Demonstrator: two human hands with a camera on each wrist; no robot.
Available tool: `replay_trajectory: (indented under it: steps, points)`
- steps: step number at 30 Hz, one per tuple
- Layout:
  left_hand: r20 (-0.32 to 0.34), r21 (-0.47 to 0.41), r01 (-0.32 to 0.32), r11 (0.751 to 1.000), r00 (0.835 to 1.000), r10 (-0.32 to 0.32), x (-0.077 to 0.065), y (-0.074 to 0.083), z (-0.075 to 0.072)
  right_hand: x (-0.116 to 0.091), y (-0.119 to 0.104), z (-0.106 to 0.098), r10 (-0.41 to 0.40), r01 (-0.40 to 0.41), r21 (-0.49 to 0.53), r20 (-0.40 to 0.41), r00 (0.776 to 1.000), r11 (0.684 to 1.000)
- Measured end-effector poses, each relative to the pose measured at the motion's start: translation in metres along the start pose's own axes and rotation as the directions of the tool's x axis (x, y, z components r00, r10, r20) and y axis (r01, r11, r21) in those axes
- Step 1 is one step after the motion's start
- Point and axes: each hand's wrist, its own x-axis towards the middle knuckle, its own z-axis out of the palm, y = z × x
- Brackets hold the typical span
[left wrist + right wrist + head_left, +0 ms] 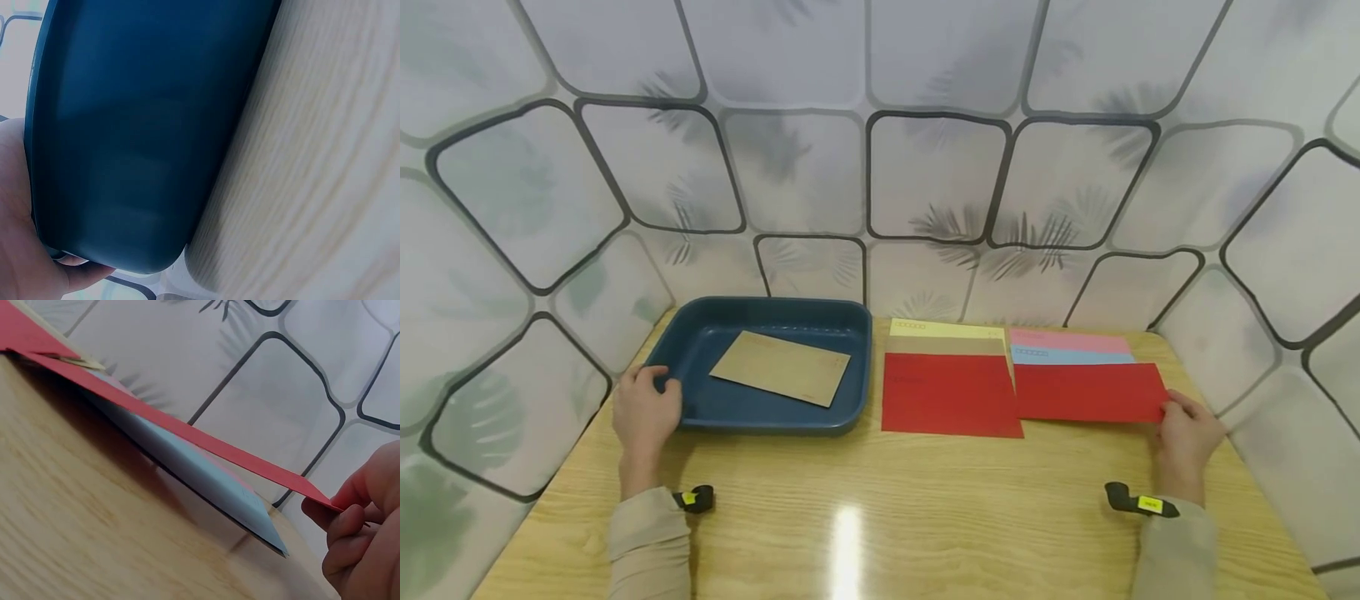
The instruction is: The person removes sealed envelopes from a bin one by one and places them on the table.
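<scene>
My left hand (647, 406) grips the left rim of a dark blue tray (775, 423); in the left wrist view the tray's outer wall (137, 144) fills much of the picture. Inside the tray lies a brown envelope (781, 368), set at a slant. My right hand (1189, 431) pinches the right end of a red envelope (1090, 392). The right wrist view shows this red envelope (187, 432) lifted at that end, above a light blue envelope (206, 478) and a pink one (1075, 340).
Left of the held envelope, another red envelope (951, 396) overlaps a brown envelope (946, 345) and a yellow one (947, 328). All rest on a wooden table (925, 517). A patterned curtain-like backdrop (940, 175) rises behind and at both sides.
</scene>
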Motion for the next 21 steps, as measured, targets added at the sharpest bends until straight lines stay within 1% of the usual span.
replay_trajectory:
  steps: [3, 5, 8, 10, 12, 16, 18, 21]
  points:
    - [-0.001, -0.001, 0.000, 1.000, 1.000, 0.000, 0.0004, 0.0002, -0.0001, 0.0028, 0.0028, -0.0015, -0.052, 0.050, -0.094, -0.017, 0.999, 0.994]
    - [-0.003, 0.001, 0.003, 1.000, 1.000, -0.003, 0.0005, 0.0003, -0.0004, 0.0052, 0.0041, -0.0025, -0.069, 0.065, -0.144, -0.020, 0.997, 0.987]
    - [-0.003, 0.007, 0.009, 1.000, 1.000, -0.009, 0.0006, 0.0001, -0.0006, 0.0066, 0.0048, -0.0038, -0.084, 0.083, -0.200, 0.003, 0.996, 0.976]
    - [-0.001, 0.007, 0.013, 1.000, 1.000, -0.013, 0.0010, -0.0004, -0.0007, 0.0066, 0.0040, -0.0037, -0.091, 0.097, -0.237, 0.039, 0.995, 0.967]
    - [0.000, 0.006, 0.016, 1.000, 1.000, -0.016, 0.0009, -0.0007, -0.0008, 0.0057, 0.0038, -0.0032, -0.114, 0.136, -0.311, 0.086, 0.990, 0.941]
    - [0.000, 0.005, 0.018, 1.000, 1.000, -0.018, 0.0010, -0.0011, -0.0005, 0.0047, 0.0053, -0.0025, -0.165, 0.214, -0.460, 0.145, 0.976, 0.862]
    - [-0.001, 0.009, 0.016, 1.000, 1.000, -0.016, 0.0010, -0.0012, 0.0000, 0.0053, 0.0073, -0.0026, -0.165, 0.215, -0.497, 0.143, 0.976, 0.841]
    - [0.002, 0.012, 0.013, 1.000, 1.000, -0.014, 0.0007, -0.0006, 0.0007, 0.0063, 0.0104, -0.0032, -0.157, 0.205, -0.537, 0.135, 0.978, 0.818]
